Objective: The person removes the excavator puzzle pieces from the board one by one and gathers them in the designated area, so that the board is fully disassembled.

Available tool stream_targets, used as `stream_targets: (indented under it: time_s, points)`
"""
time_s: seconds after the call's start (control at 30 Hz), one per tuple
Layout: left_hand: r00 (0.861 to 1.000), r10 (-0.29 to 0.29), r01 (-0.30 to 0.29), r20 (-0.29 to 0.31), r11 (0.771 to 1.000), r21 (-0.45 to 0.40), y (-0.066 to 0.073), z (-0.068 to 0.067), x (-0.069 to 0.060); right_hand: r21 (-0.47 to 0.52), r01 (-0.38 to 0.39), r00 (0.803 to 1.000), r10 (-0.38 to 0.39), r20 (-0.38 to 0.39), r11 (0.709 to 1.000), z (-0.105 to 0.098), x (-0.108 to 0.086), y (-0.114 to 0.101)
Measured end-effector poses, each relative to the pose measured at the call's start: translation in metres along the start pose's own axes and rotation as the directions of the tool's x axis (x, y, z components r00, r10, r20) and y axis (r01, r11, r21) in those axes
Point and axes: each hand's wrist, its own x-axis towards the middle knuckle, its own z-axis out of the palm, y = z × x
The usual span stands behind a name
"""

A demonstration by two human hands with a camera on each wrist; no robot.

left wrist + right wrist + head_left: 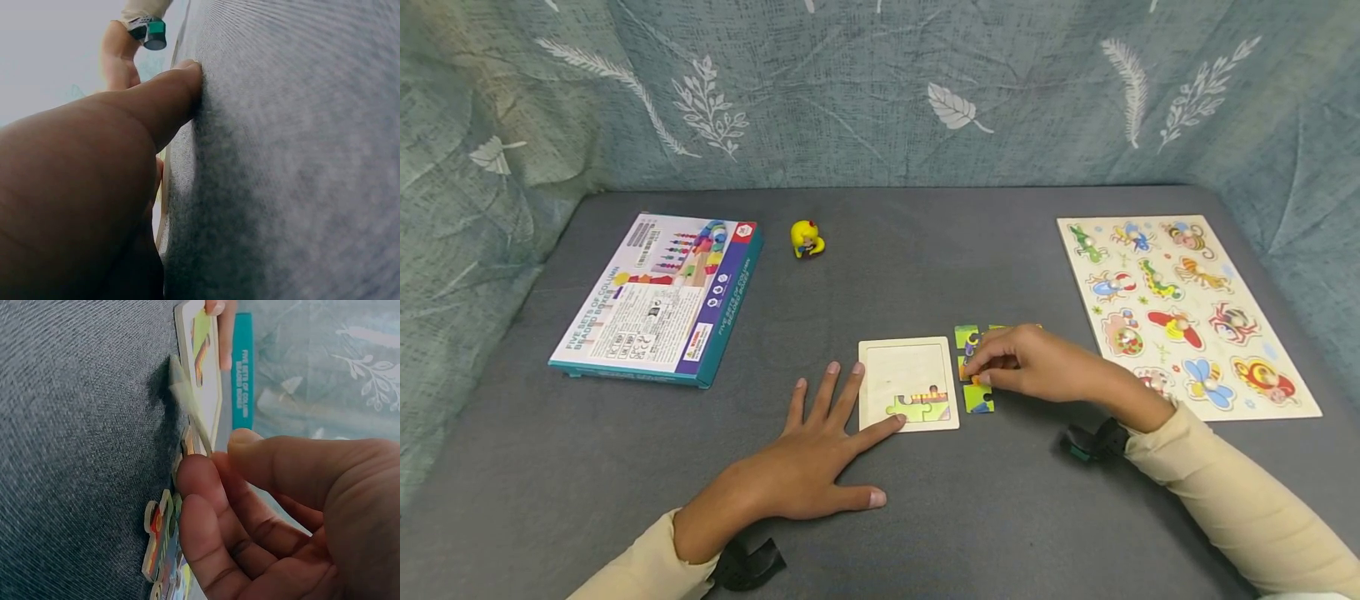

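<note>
A square wooden puzzle tray (pixel 887 367) lies on the table, with a few joined green pieces (pixel 916 408) in its lower right part. My left hand (pixel 801 467) lies palm down with spread fingers, the index fingertip on the tray's near edge and the middle fingertip at its left side. Right of the tray, my right hand (pixel 1037 362) pinches a jigsaw piece (pixel 189 400) between thumb and fingers; the piece stands tilted off the cloth in the right wrist view. Beneath and beside that hand lie more jigsaw pieces (pixel 159 534), partly hidden by it.
A bead toy box (pixel 655 300) lies at the left. Behind the tray stands a small yellow figurine (pixel 806 239). An insect peg puzzle board (pixel 1187 312) lies at the right, close to the right forearm. A leaf-patterned curtain (pixel 880 100) hangs behind the table.
</note>
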Motion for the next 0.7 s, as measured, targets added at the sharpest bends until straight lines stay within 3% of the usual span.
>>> stream_targets:
  time_s: [0.27, 0.7]
  points:
    - [1.000, -0.006, 0.006, 0.008, 1.000, -0.001, 0.0005, -0.0004, 0.0006, -0.027, -0.016, 1.000, 0.015, -0.007, 1.000, -0.0004, 0.0011, 0.0005]
    - [1.000, 0.005, -0.005, -0.011, 1.000, 0.009, 0.0009, 0.0002, 0.0001, 0.015, -0.027, 1.000, 0.027, -0.012, 1.000, -0.0011, 0.0009, -0.0015]
